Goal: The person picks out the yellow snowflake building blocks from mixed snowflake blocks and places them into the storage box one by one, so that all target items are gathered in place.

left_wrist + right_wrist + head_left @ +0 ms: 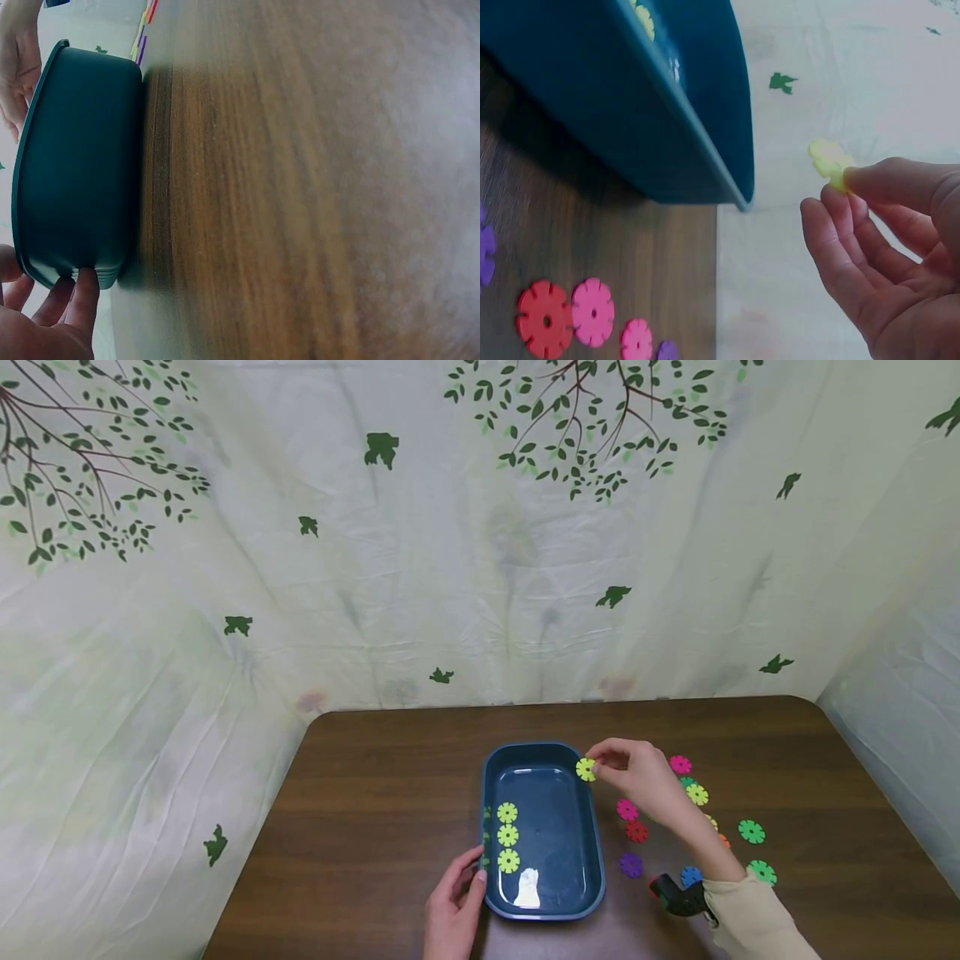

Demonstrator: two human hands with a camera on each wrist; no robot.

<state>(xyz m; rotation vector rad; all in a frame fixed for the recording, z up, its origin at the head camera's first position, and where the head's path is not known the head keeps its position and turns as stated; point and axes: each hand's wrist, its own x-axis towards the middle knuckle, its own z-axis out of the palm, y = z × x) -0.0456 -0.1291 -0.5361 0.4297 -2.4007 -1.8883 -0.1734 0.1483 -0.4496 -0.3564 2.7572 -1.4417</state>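
My right hand (pixel 640 777) pinches a yellow notched plastic disc (pixel 585 769) between thumb and fingertips, at the far right corner of the blue tray (pixel 543 914). In the right wrist view the same yellow disc (pixel 828 160) stands out beyond the fingertips, apart from the tray wall. My left hand (pixel 453 906) grips the tray's left side near the front, with the thumb at the rim and fingers (pixel 85 304) against the outer wall. Inside, three yellow discs (pixel 507 835) lie in a column along the left, and their reflections show on the wall.
Right of the tray, several loose discs lie on the brown table (pixel 360 827): pink (pixel 627 810), red (pixel 636 832), purple (pixel 631 865), blue (pixel 691 877) and green (pixel 752 832). Some are partly hidden by the right forearm. A leaf-printed cloth (pixel 465 568) hangs behind the table.
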